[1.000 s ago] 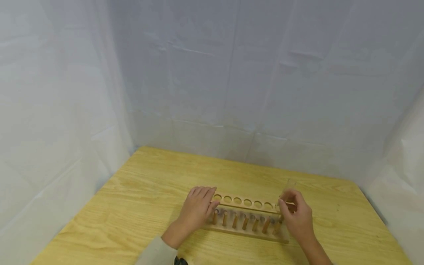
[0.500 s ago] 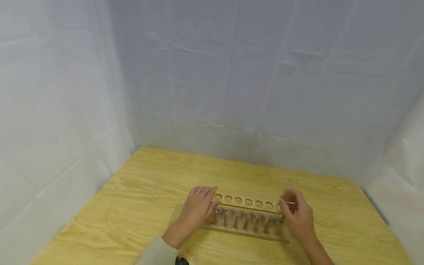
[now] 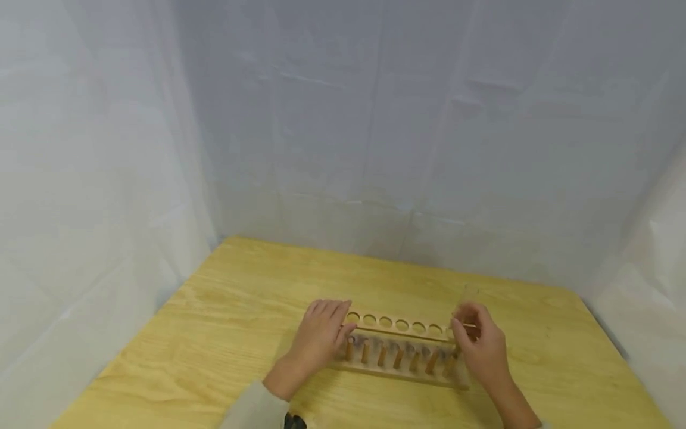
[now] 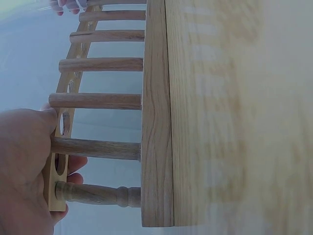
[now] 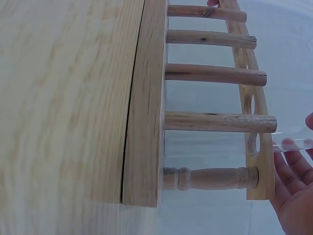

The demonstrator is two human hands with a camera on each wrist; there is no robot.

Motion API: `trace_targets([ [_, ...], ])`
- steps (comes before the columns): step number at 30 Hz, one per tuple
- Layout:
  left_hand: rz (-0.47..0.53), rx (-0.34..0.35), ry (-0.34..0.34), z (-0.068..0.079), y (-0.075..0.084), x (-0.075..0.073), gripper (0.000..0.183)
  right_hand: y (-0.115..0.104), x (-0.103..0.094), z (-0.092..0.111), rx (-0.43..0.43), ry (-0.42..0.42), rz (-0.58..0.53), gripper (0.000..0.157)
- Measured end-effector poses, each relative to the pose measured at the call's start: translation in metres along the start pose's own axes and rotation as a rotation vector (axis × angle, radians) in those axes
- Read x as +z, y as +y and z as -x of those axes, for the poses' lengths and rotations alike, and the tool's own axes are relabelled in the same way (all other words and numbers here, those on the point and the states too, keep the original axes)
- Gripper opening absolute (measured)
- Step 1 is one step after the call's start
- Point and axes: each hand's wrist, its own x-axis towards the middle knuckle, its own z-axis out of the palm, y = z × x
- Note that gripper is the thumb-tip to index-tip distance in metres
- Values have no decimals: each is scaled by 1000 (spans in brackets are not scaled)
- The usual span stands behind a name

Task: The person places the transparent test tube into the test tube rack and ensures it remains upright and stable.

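Note:
A wooden test tube rack [image 3: 401,377] stands upright on the table, with a holed top rail and a row of upright pegs. My left hand [image 3: 316,339] grips the left end of the top rail. In the left wrist view its thumb lies on the peg side and fingertips [image 4: 76,164] show behind the rail. At the rail's right end, my right hand [image 3: 485,348] holds a clear test tube [image 3: 471,293] between thumb and fingers. The right wrist view shows this tube [image 5: 293,145] passing through the end hole, with curled fingers [image 5: 293,171] beside it.
The rack's base [image 5: 142,112] sits on the wood-grain table [image 3: 236,298]. White sheeting [image 3: 343,149] hangs behind the table and along both sides. A small dark item [image 3: 293,420] shows at the left sleeve's cuff.

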Motion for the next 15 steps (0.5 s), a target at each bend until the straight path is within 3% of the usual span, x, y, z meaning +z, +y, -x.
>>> trace_targets([
  [5, 12, -7, -3, 1, 1, 1, 46, 3, 1, 1, -7, 13, -21, 23],
  [15, 13, -25, -10, 1, 0, 2, 45, 41, 8, 3, -37, 17, -6, 31],
])
